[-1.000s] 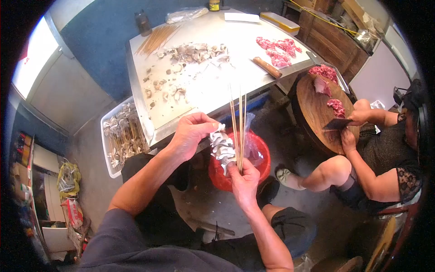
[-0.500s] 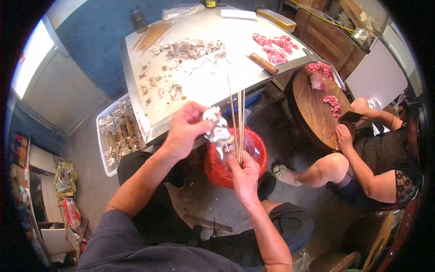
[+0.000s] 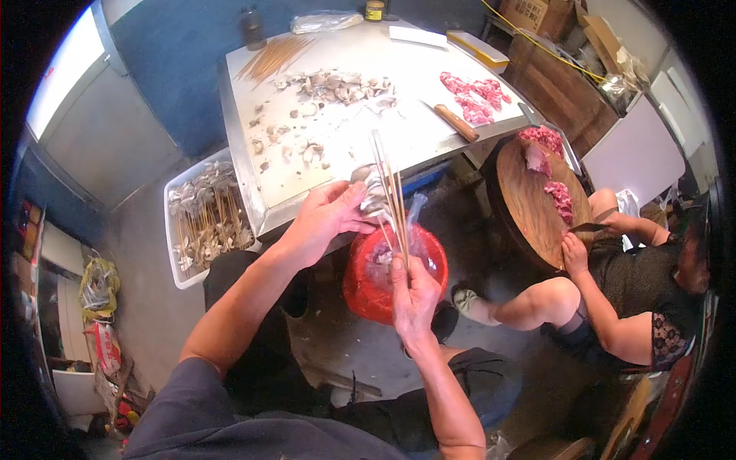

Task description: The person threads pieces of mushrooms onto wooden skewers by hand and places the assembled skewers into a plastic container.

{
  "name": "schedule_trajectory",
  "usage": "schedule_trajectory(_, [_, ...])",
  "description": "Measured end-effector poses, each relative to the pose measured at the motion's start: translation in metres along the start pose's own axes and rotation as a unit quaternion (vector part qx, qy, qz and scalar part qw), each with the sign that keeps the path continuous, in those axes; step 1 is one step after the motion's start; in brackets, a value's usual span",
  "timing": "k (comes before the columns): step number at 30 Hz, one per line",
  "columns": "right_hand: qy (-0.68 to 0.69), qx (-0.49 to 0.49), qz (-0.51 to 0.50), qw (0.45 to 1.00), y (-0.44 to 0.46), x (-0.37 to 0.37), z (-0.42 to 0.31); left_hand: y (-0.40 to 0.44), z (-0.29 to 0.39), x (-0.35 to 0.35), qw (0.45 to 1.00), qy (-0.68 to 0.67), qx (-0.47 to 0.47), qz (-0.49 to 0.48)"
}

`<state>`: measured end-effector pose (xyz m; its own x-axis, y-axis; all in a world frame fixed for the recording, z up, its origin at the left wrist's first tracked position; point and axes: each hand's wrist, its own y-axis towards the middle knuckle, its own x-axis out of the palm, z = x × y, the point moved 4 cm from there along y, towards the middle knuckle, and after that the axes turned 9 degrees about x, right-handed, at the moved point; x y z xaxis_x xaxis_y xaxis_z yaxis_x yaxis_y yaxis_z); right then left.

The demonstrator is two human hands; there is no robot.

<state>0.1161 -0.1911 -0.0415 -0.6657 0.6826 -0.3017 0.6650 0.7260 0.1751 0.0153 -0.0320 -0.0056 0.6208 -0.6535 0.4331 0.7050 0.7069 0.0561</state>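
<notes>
Grey-white mushroom pieces [image 3: 371, 201] are bunched between the thumb and fingers of my left hand [image 3: 326, 218]. My right hand [image 3: 416, 295] is closed around the lower ends of several thin wooden skewers [image 3: 397, 203], which point up and away from me. One skewer runs up toward the mushroom pieces; whether it passes through all of them is hidden. Both hands are in front of the table, over a red bucket [image 3: 360, 287] with a clear plastic bag in it. Loose mushrooms [image 3: 337, 86] lie on the white tabletop [image 3: 287, 184].
A white bin [image 3: 178, 264] at left holds skewered mushrooms. Bare skewers [image 3: 276, 57], a wooden-handled knife [image 3: 456, 123] and sliced meat [image 3: 475, 100] lie on the table. At right, a co-worker's hand [image 3: 573, 253] rests by a round chopping block [image 3: 521, 203] with meat and a cleaver.
My left hand has moved slightly right and down with the mushroom pieces, now beside the skewers' middle. The skewers tilt more to the left. The bag in the bucket shows more.
</notes>
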Motion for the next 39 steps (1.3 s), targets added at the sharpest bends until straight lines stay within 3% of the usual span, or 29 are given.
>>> schedule_trajectory(3, [0.032, 0.033, -0.04, 0.998, -0.001, 0.011, 0.01, 0.003, -0.01, -0.004, 0.997, -0.066, 0.031, 0.017])
schedule_trajectory(9, [0.133, 0.082, -0.073, 0.985, 0.001, 0.013, 0.026, 0.007, 0.009, -0.021, 0.993, -0.055, 0.08, 0.063])
schedule_trajectory(13, [0.089, 0.095, -0.106, 0.986, -0.001, 0.01, 0.037, 0.009, 0.038, -0.045, 0.979, -0.056, 0.155, 0.118])
schedule_trajectory(18, [0.05, 0.054, -0.076, 0.994, 0.002, 0.007, 0.037, 0.004, 0.064, -0.068, 0.96, -0.001, 0.216, 0.177])
schedule_trajectory(21, [0.079, 0.09, -0.075, 0.99, 0.001, 0.006, 0.033, 0.002, 0.066, -0.074, 0.955, 0.052, 0.214, 0.199])
schedule_trajectory(39, [0.125, 0.11, -0.088, 0.982, -0.01, 0.022, 0.031, 0.005, 0.056, -0.081, 0.959, -0.013, 0.199, 0.202])
